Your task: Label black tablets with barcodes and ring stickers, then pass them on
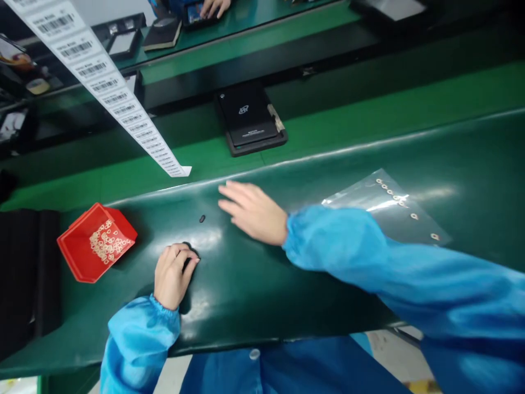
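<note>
My left hand (174,276) rests on the green table mat (254,295), thumb and fingers pinched together. A dark edge shows by its fingertips; what they hold, if anything, I cannot make out. My right hand (254,212) hovers over or lies on the mat with its fingers stretched out and nothing in them. Between the two hands lies a small black oval piece (202,218), touched by neither. To the left, a red bin (77,257) is tipped toward me and contains many small pale rings (107,241). Beyond my right forearm is a clear plastic sheet or bag (365,191) with several similar rings on it.
A strip of barcode labels (123,109) hangs down at upper left. On the ledge behind the mat sits a flat black device (250,117) in a dark tray. A black box-like object (24,273) stands at far left. Another person's hand (215,7) shows at the top.
</note>
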`<state>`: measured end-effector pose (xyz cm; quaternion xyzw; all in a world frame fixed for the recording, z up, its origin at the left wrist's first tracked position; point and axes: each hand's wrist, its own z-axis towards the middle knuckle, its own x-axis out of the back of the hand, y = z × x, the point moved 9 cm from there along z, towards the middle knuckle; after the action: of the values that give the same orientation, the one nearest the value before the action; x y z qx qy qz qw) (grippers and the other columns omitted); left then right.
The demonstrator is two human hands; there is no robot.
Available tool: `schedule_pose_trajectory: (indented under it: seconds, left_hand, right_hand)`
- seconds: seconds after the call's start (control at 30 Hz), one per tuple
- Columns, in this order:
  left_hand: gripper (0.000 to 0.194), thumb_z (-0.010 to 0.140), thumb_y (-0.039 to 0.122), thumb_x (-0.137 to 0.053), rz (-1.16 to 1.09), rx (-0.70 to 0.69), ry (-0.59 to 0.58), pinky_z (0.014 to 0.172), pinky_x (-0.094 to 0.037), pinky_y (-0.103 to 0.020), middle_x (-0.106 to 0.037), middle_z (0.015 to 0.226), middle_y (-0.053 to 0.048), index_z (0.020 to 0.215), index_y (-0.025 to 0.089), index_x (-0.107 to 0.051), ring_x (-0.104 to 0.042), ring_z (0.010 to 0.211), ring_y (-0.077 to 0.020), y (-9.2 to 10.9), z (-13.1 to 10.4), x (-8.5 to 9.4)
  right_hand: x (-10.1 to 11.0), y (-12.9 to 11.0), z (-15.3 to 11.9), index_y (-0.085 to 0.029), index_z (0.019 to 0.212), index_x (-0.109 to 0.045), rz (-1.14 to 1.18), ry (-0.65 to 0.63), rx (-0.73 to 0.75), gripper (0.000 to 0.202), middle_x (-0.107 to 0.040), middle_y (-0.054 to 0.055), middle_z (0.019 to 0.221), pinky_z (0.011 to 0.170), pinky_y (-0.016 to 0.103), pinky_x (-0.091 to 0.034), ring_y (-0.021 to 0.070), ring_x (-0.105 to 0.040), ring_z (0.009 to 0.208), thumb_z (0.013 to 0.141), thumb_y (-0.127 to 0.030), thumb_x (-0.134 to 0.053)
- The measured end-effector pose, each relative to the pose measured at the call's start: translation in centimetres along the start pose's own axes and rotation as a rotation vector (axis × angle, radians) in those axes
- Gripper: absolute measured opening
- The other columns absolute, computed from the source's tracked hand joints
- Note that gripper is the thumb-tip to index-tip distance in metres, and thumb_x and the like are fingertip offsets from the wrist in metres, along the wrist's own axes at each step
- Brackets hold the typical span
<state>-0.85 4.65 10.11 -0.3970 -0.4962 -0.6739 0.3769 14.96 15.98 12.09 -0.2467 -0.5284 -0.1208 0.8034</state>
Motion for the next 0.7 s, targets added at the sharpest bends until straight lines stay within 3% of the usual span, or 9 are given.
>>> schedule_pose_trajectory:
  seconds: [0.1, 0.17, 0.3, 0.33, 0.37, 0.47, 0.57, 0.63, 0.7]
  left_hand:
    - [0.015, 0.099, 0.023, -0.051, -0.027, -0.043, -0.012, 0.076, -0.051, -0.031, -0.068, 0.096, -0.006, 0.089, 0.018, -0.062, -0.064, 0.086, -0.0183, 0.7, -0.4, 1.1]
    - [0.015, 0.099, 0.022, -0.051, -0.052, -0.005, 0.054, 0.076, -0.053, -0.027, -0.070, 0.092, -0.004, 0.088, 0.018, -0.061, -0.068, 0.083, -0.0157, -0.5, -0.7, 3.6]
    - [0.012, 0.093, 0.028, -0.064, 0.110, 0.339, 0.481, 0.070, -0.057, -0.025, -0.071, 0.077, 0.000, 0.090, 0.017, -0.066, -0.069, 0.070, -0.0146, -8.4, -2.8, 12.7]
    - [0.015, 0.094, 0.030, -0.062, 0.132, 0.368, 0.489, 0.068, -0.059, -0.025, -0.072, 0.079, -0.001, 0.096, 0.016, -0.067, -0.070, 0.069, -0.0148, -10.4, -2.9, 14.0]
    - [0.019, 0.096, 0.032, -0.058, 0.177, 0.349, 0.390, 0.072, -0.060, -0.027, -0.074, 0.086, -0.001, 0.103, 0.017, -0.067, -0.071, 0.074, -0.0149, -11.9, -2.5, 14.4]
    - [0.023, 0.094, 0.036, -0.057, 0.282, 0.331, 0.301, 0.090, -0.058, -0.040, -0.074, 0.104, -0.003, 0.096, 0.019, -0.073, -0.070, 0.094, -0.0223, -15.1, -1.6, 16.0]
    - [0.025, 0.093, 0.037, -0.058, 0.409, 0.298, 0.416, 0.095, -0.054, -0.047, -0.071, 0.111, -0.006, 0.088, 0.019, -0.073, -0.065, 0.103, -0.0272, -12.5, -1.1, 17.7]
    - [0.017, 0.092, 0.033, -0.061, 0.456, 0.230, 0.537, 0.087, -0.056, -0.041, -0.070, 0.100, -0.006, 0.089, 0.019, -0.070, -0.066, 0.093, -0.0238, -7.2, -0.7, 17.6]
    - [0.005, 0.092, 0.025, -0.062, 0.339, 0.119, 0.550, 0.079, -0.055, -0.038, -0.067, 0.089, -0.004, 0.090, 0.020, -0.064, -0.065, 0.084, -0.0212, -0.8, 0.5, 15.1]
  right_hand:
    - [-0.7, -6.6, -4.7, -0.012, 0.125, -0.060, 0.200, -0.071, 0.113, 0.032, -0.049, 0.017, 0.145, 0.103, 0.046, -0.047, 0.0299, -0.043, 0.136, 0.096, -0.016, -0.048]
    - [-1.4, -9.1, -7.5, -0.014, 0.122, -0.062, 0.316, -0.069, 0.104, 0.030, -0.053, 0.013, 0.142, 0.099, 0.040, -0.049, 0.0259, -0.051, 0.127, 0.097, -0.015, -0.045]
    - [-3.6, -11.8, -10.7, -0.015, 0.104, -0.066, 0.516, -0.067, 0.138, 0.024, -0.064, 0.011, 0.128, 0.091, 0.038, -0.051, 0.0223, -0.058, 0.113, 0.096, -0.013, -0.044]
    - [-4.0, -12.3, -11.0, -0.016, 0.100, -0.066, 0.548, -0.076, 0.163, 0.023, -0.064, 0.010, 0.126, 0.091, 0.038, -0.051, 0.0223, -0.058, 0.113, 0.095, -0.013, -0.044]
    - [-4.4, -12.6, -11.1, -0.016, 0.098, -0.065, 0.574, -0.091, 0.185, 0.021, -0.064, 0.010, 0.126, 0.093, 0.038, -0.050, 0.0226, -0.058, 0.114, 0.094, -0.013, -0.044]
    - [-5.1, -13.1, -11.0, -0.017, 0.097, -0.064, 0.616, -0.151, 0.196, 0.018, -0.063, 0.009, 0.128, 0.093, 0.039, -0.050, 0.0233, -0.057, 0.114, 0.094, -0.014, -0.046]
    - [-4.8, -12.7, -10.6, -0.017, 0.096, -0.065, 0.725, -0.141, 0.142, 0.019, -0.065, 0.009, 0.124, 0.088, 0.039, -0.052, 0.0230, -0.059, 0.107, 0.094, -0.016, -0.046]
    - [-4.5, -11.7, -10.0, -0.018, 0.095, -0.066, 0.922, -0.087, 0.019, 0.023, -0.068, 0.009, 0.115, 0.087, 0.038, -0.054, 0.0211, -0.063, 0.101, 0.097, -0.018, -0.042]
    - [-4.8, -10.7, -9.4, -0.017, 0.096, -0.066, 1.133, -0.109, -0.142, 0.029, -0.069, 0.009, 0.106, 0.085, 0.034, -0.056, 0.0183, -0.066, 0.095, 0.101, -0.022, -0.039]
